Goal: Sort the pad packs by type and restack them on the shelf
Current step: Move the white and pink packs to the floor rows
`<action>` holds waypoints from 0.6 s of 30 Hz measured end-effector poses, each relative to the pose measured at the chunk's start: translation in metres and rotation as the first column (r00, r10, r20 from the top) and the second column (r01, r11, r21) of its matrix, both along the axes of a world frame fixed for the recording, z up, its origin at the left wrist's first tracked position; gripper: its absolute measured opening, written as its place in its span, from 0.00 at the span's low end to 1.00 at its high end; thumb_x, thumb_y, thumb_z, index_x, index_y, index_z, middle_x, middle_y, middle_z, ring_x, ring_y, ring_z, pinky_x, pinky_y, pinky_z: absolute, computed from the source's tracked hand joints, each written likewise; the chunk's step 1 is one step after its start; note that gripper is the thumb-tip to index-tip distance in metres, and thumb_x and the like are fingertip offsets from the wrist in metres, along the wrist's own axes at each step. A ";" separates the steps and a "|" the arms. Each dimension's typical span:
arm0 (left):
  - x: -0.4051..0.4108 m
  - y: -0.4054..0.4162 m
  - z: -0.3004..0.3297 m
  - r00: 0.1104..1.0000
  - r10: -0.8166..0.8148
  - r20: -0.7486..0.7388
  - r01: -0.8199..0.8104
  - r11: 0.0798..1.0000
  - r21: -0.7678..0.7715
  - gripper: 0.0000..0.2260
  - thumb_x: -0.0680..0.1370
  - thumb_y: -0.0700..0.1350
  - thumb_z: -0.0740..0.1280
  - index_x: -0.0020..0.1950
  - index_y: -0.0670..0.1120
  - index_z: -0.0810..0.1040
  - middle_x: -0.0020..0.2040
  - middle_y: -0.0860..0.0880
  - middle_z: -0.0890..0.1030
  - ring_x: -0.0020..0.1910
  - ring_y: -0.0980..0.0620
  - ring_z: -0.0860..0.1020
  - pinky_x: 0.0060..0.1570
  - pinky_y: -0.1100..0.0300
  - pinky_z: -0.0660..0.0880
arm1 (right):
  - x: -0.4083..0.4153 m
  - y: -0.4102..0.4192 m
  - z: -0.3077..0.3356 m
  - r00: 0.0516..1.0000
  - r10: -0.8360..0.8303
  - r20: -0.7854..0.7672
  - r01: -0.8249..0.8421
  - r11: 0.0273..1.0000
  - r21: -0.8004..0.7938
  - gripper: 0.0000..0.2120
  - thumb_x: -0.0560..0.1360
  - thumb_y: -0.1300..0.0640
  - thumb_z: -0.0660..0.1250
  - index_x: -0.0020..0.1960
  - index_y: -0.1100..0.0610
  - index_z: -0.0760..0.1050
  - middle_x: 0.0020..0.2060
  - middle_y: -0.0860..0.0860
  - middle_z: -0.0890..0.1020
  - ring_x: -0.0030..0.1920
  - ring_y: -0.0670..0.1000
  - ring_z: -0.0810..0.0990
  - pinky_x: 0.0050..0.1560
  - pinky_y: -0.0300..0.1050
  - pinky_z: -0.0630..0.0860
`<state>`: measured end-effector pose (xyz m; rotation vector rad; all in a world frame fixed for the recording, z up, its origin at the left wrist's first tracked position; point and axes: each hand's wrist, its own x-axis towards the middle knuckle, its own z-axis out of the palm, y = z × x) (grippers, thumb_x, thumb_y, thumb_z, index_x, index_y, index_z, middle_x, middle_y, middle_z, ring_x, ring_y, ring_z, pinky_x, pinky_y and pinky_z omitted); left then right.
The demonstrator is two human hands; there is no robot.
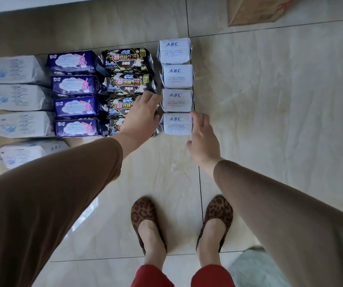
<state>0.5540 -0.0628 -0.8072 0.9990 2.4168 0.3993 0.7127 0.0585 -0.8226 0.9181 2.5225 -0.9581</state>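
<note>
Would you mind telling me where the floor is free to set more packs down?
Bare tile lies right of the ABC packs and between the packs and the feet. The columns themselves are packed tight: white packs, purple packs, black packs.

Glossy beige marble-look floor tiles [270, 100] with dark grout lines, a brown cardboard sheet [255, 9] at the far edge

white packs, right column [176, 51]: "ABC" in blue on all four
black packs [127, 59]: "420" with red/gold Chinese characters
purple packs [72, 61]: text too blurry
</note>
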 end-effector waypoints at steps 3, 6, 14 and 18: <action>0.015 -0.008 0.026 1.000 0.010 -0.001 -0.010 0.997 -0.071 0.19 0.76 0.38 0.66 0.67 0.45 0.71 0.63 0.45 0.72 0.63 0.43 0.69 0.60 0.46 0.71 | 0.017 0.005 0.033 1.000 0.003 0.030 -0.003 1.000 -0.001 0.36 0.69 0.69 0.65 0.74 0.52 0.61 0.67 0.52 0.65 0.58 0.56 0.73 0.42 0.48 0.75; 0.032 -0.012 0.071 0.999 0.029 0.013 -0.027 0.989 -0.144 0.19 0.76 0.41 0.67 0.67 0.45 0.72 0.62 0.45 0.73 0.63 0.43 0.70 0.58 0.44 0.73 | 0.034 0.015 0.081 0.997 0.026 0.073 -0.026 1.000 -0.001 0.33 0.71 0.66 0.66 0.73 0.53 0.61 0.68 0.52 0.64 0.59 0.57 0.73 0.42 0.46 0.72; 0.057 0.013 0.275 1.000 -0.022 0.007 0.023 0.986 -0.167 0.20 0.78 0.47 0.67 0.69 0.48 0.72 0.63 0.48 0.74 0.64 0.46 0.70 0.59 0.51 0.72 | 0.049 0.075 0.298 0.997 0.041 0.069 -0.041 0.999 -0.002 0.24 0.74 0.58 0.66 0.68 0.54 0.64 0.62 0.53 0.71 0.59 0.56 0.73 0.46 0.48 0.73; 0.059 0.035 0.405 0.999 -0.015 -0.050 0.011 0.997 -0.081 0.18 0.77 0.49 0.68 0.66 0.50 0.73 0.61 0.50 0.76 0.62 0.47 0.71 0.56 0.50 0.74 | 0.040 0.106 0.435 0.999 0.046 -0.013 -0.046 0.999 -0.003 0.24 0.74 0.55 0.68 0.68 0.54 0.65 0.63 0.52 0.74 0.61 0.55 0.74 0.53 0.48 0.73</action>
